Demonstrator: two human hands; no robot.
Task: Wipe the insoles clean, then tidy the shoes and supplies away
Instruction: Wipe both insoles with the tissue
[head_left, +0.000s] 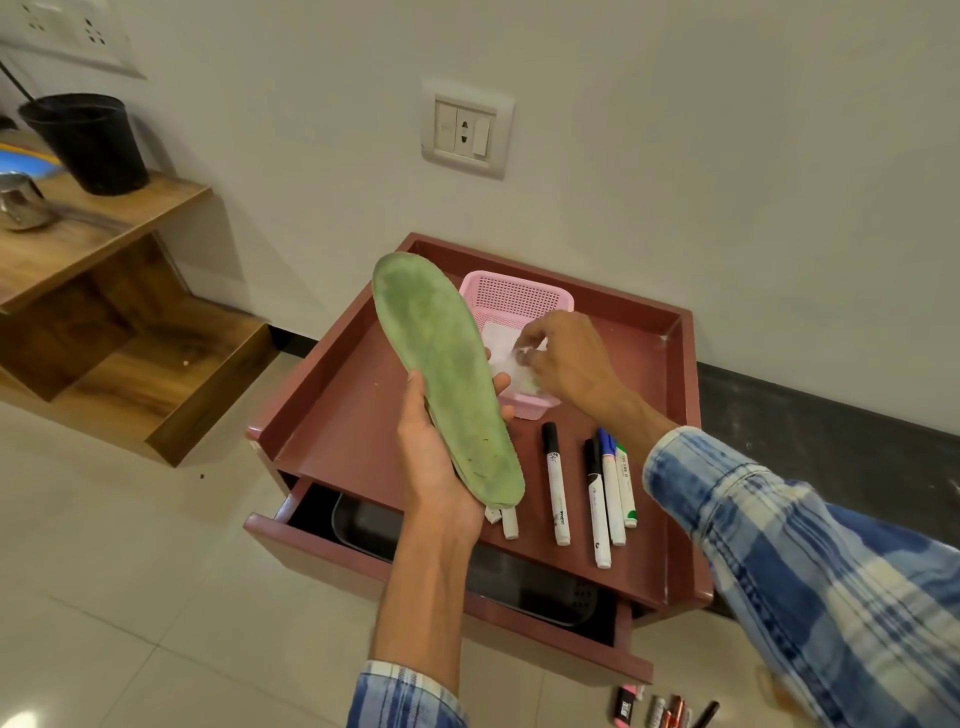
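Gripping green insole (447, 384) by heel half with left hand (441, 457): thumb along left edge, fingertips curled round right edge, toe end left free and pointing up. Holding it in the air just left of pink basket (519, 301), hiding basket's left edge in this view. Pinching crumpled white wipe (525, 370) in right hand (566, 358), fingers bunched on it, directly above the basket, near insole's right edge but apart from it. Judging insole light, thin, floppy foam with a fuzzy top face; likely to fold if pressed at the unsupported toe. Better to grip across heel and middle, palm backing the underside, then slide support toward toe for wiping there. Seeing dark grimy patches across the face, so wiping judged not done. Possibly a second insole stacked beneath; cannot tell. Noting markers (556, 483) lying in front of basket, untouched by either hand.
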